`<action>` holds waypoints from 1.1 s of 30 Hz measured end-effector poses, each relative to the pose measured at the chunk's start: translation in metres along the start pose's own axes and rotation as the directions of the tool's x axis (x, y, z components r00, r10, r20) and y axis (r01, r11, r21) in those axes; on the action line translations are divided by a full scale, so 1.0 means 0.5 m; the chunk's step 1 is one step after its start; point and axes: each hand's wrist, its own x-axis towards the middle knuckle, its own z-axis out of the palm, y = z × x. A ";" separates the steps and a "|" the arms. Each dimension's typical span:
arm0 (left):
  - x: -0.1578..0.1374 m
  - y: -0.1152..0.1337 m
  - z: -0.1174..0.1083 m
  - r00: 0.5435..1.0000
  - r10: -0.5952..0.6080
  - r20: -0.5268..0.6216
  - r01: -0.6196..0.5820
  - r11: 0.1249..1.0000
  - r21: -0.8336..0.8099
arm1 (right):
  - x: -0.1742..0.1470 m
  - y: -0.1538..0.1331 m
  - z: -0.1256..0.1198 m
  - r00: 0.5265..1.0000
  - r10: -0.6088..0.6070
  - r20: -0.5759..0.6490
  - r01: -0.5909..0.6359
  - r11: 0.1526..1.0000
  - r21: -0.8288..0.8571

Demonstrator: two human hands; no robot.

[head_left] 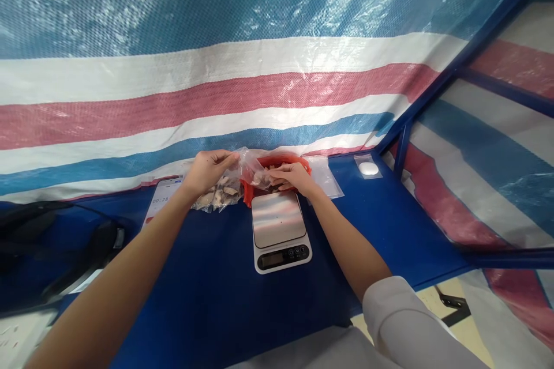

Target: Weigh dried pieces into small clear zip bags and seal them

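My left hand (208,170) pinches the rim of a clear plastic bag (247,162), which slants down to the right. Over an open red bag (248,192) my right hand (295,176) has its fingers bent at the clear bag's lower end, among pale brown dried pieces (274,188). What exactly those fingers grip is partly hidden. Beneath my left hand lie clear bags filled with dried slices (220,193). Directly in front of the red bag sits a white kitchen scale (279,223) with a bare metal plate; its display looks dark.
A phone (162,199) showing a timer lies left of the filled bags. Flat clear bags (325,177) lie right of the red bag, and a small bag with a white round object (368,169) is farther right. Black straps (93,242) are at left. Striped sheeting (242,86) walls the back.
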 end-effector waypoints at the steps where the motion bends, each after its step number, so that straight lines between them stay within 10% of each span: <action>1: -0.001 0.000 -0.001 1.000 -0.001 0.001 0.001 1.000 -0.002 | -0.001 0.001 -0.001 1.000 0.011 -0.008 -0.011 1.000 -0.003; 26: -0.020 -0.002 0.010 1.000 0.011 -0.021 -0.013 0.992 -0.127 | 0.018 0.016 0.014 0.984 -0.076 -0.163 0.100 0.984 0.146; 33: -0.014 -0.005 0.011 0.998 0.018 -0.054 -0.027 0.987 -0.161 | 0.019 0.017 0.023 0.989 -0.140 -0.046 0.145 0.981 0.128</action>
